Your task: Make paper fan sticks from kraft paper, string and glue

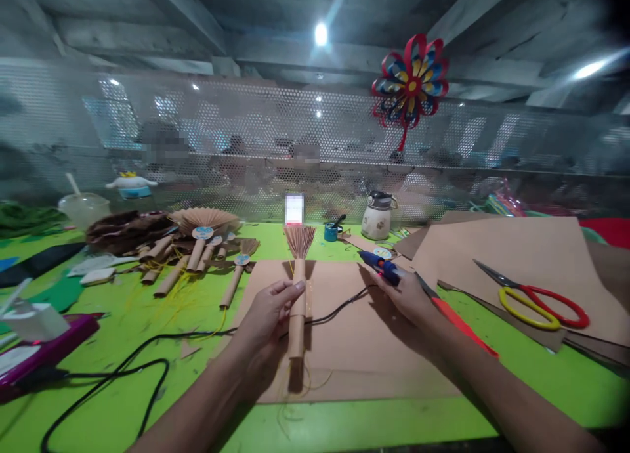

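Note:
My left hand [275, 312] pinches a brown paper fan [298, 279] by its rolled paper handle, pleated end pointing away from me. Thin yellow string trails from the handle's lower end. In my right hand [411, 295] is a blue hot glue gun [381, 267], its nozzle pointing left and away; its black cord [344, 308] runs left behind the fan. Both hands are above a large sheet of brown paper [354, 367]. A red-handled tool [465, 325] lies just right of my right hand, partly hidden by it.
Scissors [534, 302] lie on brown sheets [512, 243] at right. Several paper fans [201, 233] are piled at left. A purple power strip [63, 348] stands at the left edge, black cable looping nearby. A small blue pot [331, 232] and a bottle [377, 218] stand behind.

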The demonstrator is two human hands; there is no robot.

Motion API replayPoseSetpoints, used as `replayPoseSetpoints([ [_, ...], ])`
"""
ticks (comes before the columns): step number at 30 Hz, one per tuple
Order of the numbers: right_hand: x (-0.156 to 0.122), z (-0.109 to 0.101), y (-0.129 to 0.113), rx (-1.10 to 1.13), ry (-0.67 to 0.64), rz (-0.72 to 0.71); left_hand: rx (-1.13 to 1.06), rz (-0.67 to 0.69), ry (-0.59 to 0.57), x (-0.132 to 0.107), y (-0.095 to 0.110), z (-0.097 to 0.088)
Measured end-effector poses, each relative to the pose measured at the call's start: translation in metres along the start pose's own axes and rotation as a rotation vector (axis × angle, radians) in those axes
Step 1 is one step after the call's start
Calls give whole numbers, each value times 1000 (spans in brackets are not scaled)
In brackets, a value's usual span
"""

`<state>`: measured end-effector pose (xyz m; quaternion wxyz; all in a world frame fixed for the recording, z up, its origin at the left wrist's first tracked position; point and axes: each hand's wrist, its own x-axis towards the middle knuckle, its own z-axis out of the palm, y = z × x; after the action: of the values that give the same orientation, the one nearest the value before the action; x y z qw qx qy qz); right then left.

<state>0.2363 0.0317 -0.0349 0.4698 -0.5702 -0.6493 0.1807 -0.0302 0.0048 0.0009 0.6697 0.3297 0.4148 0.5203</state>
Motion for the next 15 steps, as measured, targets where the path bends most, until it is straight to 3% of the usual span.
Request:
replayPoseSetpoints([
  [6, 17, 4, -9, -440, -56, 100, 20, 35, -32, 0, 0, -3],
  [15, 50, 43, -47, -495, -303, -43, 25, 108, -85, 10, -6, -12],
])
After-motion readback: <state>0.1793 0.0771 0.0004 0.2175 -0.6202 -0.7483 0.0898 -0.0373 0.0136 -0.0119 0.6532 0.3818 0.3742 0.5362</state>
